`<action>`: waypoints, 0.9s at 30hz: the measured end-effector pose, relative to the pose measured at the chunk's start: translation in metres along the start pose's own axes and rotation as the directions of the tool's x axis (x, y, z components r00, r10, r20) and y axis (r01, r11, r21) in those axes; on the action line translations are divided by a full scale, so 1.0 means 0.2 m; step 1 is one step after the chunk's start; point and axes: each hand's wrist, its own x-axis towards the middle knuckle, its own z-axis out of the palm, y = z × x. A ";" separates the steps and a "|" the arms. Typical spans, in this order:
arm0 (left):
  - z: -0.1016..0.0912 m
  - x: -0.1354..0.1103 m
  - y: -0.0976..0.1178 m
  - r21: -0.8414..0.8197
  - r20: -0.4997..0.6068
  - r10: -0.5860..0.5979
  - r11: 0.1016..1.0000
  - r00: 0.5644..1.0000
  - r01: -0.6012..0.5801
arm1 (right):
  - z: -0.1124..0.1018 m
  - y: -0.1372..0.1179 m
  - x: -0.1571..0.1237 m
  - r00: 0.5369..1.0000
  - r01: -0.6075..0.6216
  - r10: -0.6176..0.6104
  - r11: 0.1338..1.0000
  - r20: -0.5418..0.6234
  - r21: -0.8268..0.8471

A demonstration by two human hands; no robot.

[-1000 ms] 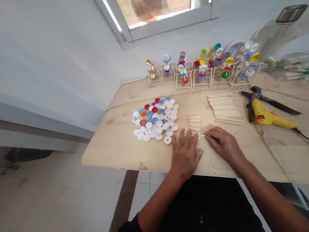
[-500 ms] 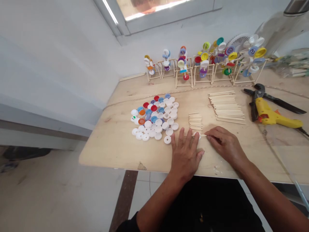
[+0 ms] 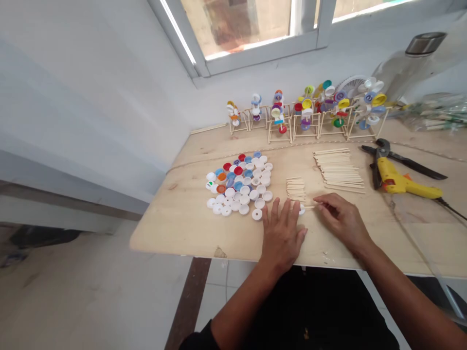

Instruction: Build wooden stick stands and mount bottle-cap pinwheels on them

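Note:
My left hand [image 3: 282,231] lies flat on the plywood tabletop [image 3: 182,223], fingers stretched out and pressing down near a white bottle cap [image 3: 301,209] that is partly hidden under the fingertips. My right hand [image 3: 341,218] pinches the end of a thin wooden stick [image 3: 309,207] that runs left toward that cap. A small stack of short sticks [image 3: 295,188] lies just beyond my fingers. A loose white cap [image 3: 257,214] sits left of my left hand.
A cluster of several white, blue, red and orange caps [image 3: 239,184] lies at the left. A row of long sticks [image 3: 339,170], a yellow glue gun [image 3: 401,181] and black pliers [image 3: 397,158] lie at the right. Stick-and-cap models [image 3: 306,109] line the wall under the window.
The view has tilted up, showing more of the window. Both hands stay in the same place on the stick and cap.

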 end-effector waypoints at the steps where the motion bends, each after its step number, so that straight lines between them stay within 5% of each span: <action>1: 0.00 0.00 0.00 -0.018 -0.018 -0.019 1.000 1.000 0.019 | -0.01 -0.01 -0.01 0.999 -0.025 0.025 1.000 -0.027 0.013; 10: -0.03 -0.02 -0.03 -0.225 -0.126 -0.130 0.969 0.983 0.100 | -0.06 -0.02 -0.16 0.986 -0.135 0.129 0.989 -0.104 -0.052; 19: -0.06 -0.05 0.01 -0.526 -0.074 -0.172 0.844 0.982 0.108 | -0.02 -0.06 -0.21 0.991 -0.117 0.115 0.992 -0.067 -0.037; 27: -0.04 0.01 -0.01 -0.394 -0.060 -0.196 0.906 0.979 0.158 | 0.02 -0.06 -0.17 0.996 -0.060 0.051 0.990 -0.072 -0.124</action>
